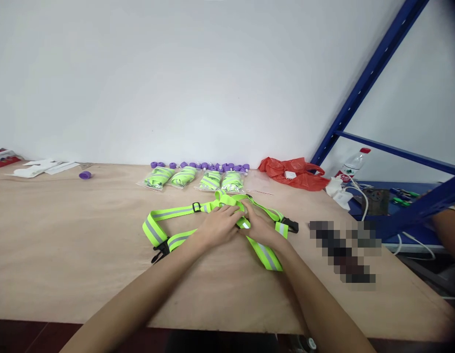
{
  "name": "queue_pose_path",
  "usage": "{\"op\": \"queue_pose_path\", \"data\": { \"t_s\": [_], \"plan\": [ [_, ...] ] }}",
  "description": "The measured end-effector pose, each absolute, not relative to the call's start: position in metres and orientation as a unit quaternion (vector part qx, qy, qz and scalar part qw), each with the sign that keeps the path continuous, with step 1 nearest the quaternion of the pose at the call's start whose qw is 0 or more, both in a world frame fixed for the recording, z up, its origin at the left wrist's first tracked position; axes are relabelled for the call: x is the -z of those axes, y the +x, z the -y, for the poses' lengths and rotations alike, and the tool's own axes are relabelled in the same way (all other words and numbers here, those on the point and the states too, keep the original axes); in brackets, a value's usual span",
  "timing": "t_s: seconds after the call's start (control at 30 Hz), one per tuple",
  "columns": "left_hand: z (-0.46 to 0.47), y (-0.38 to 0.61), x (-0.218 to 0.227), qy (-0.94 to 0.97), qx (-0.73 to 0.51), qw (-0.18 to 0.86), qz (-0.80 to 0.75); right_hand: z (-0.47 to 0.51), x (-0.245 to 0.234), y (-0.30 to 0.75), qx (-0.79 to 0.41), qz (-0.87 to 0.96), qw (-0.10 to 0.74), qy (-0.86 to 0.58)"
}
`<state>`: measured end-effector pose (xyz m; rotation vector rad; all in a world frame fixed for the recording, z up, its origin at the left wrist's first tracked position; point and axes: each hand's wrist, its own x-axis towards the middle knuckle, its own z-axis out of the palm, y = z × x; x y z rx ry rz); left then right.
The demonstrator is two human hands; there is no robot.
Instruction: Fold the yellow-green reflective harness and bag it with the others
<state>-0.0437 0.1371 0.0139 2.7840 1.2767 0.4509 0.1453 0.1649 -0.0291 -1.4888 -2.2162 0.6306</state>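
So the reflective strap vest (183, 212) is spread out mid plywood table (65, 255). Left hand (220, 223) lies flat and open, pinning the strap crossing. Right hand (260, 228) looks pinched on a strap, probably keeping it from sliding.

The fluorescent yellow-green harness (176, 212) lies flat on the bench (65, 245) at the centre of the frame, its straps spread in loose loops. A grey reflective stripe runs along each band. Black buckles (196, 207) sit on the upper strap, at the lower left corner and at the right end.
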Motion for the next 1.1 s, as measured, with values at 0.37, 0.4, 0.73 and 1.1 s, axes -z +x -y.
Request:
{"op": "queue_pose_path", "data": {
  "t_s": [0.37,0.4,0.73,1.1],
  "plan": [
    [-0.127,-0.083,0.026,0.896,-0.238,-0.054,-0.37,-0.188,0.042,0.167,-0.256,0.711,0.312,-0.575],
    [-0.12,-0.087,0.027,0.896,-0.251,-0.062,-0.361,-0.19,0.042,0.169,-0.257,0.694,0.325,-0.589],
    [-0.064,-0.101,0.035,0.905,-0.234,-0.03,-0.353,-0.178,0.01,0.173,-0.393,0.517,0.558,-0.517],
    [-0.059,-0.092,0.028,0.901,-0.156,0.03,-0.404,-0.1,-0.049,0.248,-0.216,0.707,0.364,-0.567]
  ]
}}
